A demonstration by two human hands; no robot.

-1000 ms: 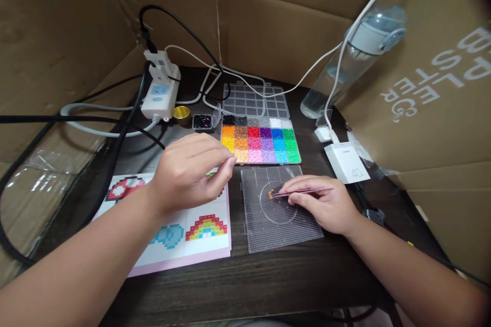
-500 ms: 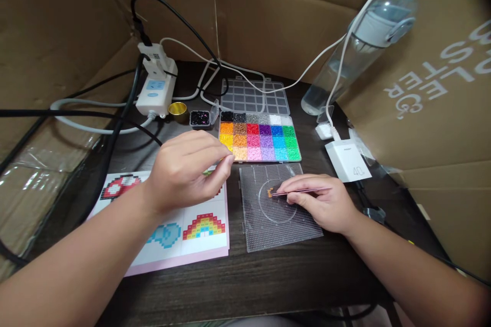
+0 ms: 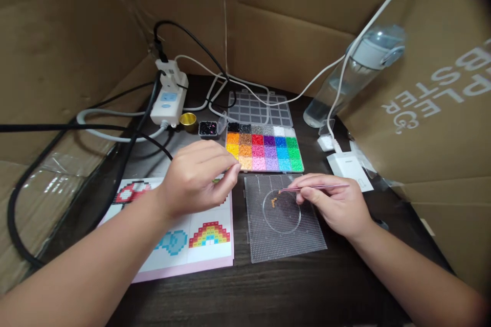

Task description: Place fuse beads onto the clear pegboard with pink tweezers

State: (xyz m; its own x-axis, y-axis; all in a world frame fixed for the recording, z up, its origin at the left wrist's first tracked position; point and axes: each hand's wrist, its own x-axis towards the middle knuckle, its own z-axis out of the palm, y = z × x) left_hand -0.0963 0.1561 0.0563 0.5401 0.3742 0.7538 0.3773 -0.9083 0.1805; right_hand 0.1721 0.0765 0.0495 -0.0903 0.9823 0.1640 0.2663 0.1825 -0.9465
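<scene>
over the clear pegboard [image 3: 284, 237], the right hand [image 3: 333, 207] pinches slim pink tweezers [image 3: 314, 187] between thumb and fingers. their long axis runs left to right, nearly level, with the tip pointing left, just beside a few orange beads [image 3: 273, 202]. the left hand [image 3: 199, 176] hovers over the pattern sheet [image 3: 192, 248], thumb and forefinger pressed together. white lettering on the cardboard wall [image 3: 433, 97] is upside down, cut off and unreadable.

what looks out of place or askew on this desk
The water bottle leans tilted against the cardboard wall rather than standing upright, and a white cable trails across the open lid of the bead box. No beads look spilled.
</scene>
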